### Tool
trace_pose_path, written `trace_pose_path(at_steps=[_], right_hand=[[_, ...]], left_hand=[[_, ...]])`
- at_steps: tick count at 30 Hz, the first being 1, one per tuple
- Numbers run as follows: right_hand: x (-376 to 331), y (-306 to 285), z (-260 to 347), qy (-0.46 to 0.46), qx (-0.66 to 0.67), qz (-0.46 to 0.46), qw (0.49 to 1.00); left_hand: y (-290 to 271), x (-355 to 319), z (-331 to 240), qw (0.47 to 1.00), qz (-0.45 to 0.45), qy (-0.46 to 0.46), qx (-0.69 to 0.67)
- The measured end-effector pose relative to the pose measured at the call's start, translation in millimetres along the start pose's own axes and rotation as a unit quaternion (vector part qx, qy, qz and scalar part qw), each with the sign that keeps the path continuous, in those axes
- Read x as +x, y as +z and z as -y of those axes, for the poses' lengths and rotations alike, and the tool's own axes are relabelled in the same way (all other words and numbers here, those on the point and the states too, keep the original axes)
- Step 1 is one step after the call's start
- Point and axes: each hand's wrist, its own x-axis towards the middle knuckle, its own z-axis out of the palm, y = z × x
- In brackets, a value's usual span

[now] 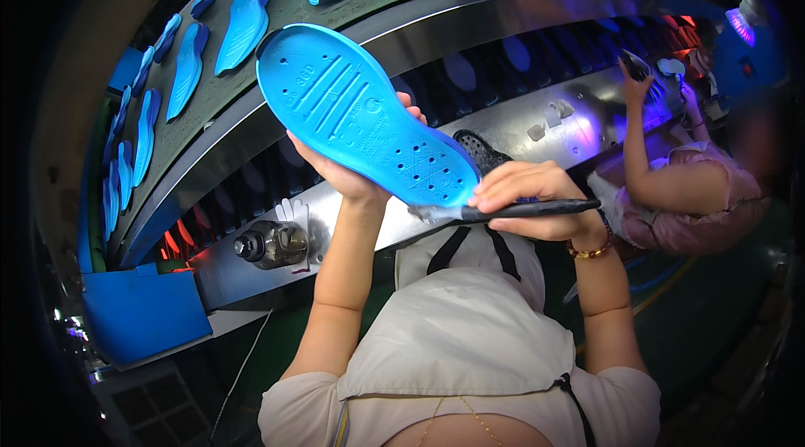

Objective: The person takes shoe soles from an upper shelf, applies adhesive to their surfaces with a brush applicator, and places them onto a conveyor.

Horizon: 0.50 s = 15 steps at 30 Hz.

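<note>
My left hand (340,172) holds a blue shoe insole (360,111) up from underneath, tilted, with its ribbed and perforated side facing me. My right hand (532,195) grips a thin dark brush (520,210) by its handle. The bristle end touches the insole's lower right edge. A beaded bracelet sits on my right wrist. A pale apron (457,321) covers my chest below both arms.
A conveyor belt (251,86) curves across the top, carrying several blue insoles (243,23). Below it runs a metal housing with a knob (268,243) and a red glow. A blue tray (142,313) sits at left. Another person (679,195) works at right.
</note>
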Motion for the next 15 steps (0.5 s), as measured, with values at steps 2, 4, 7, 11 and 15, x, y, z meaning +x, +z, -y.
trace_pose_path(at_steps=[2, 4, 7, 11, 15], right_hand=[[-4, -9, -1, 0.017, 0.095, 0.004, 0.995], [-5, -8, 4, 0.076, 0.093, -0.091, 0.989], [-4, 0, -8, 0.041, 0.035, -0.045, 0.998], [-10, -1, -15, 0.104, 0.284, -0.070, 0.951], [-12, 14, -23, 0.133, 0.362, -0.164, 0.908]], left_hand=[[0, 3, -3, 1.000, -0.008, -0.001, 0.022], [5, 4, -3, 0.999, -0.028, -0.018, 0.033], [-2, 9, -3, 0.997, 0.030, 0.015, 0.070], [7, 5, -10, 0.997, 0.053, -0.051, 0.004], [11, 4, 0, 0.997, 0.046, -0.056, -0.039]])
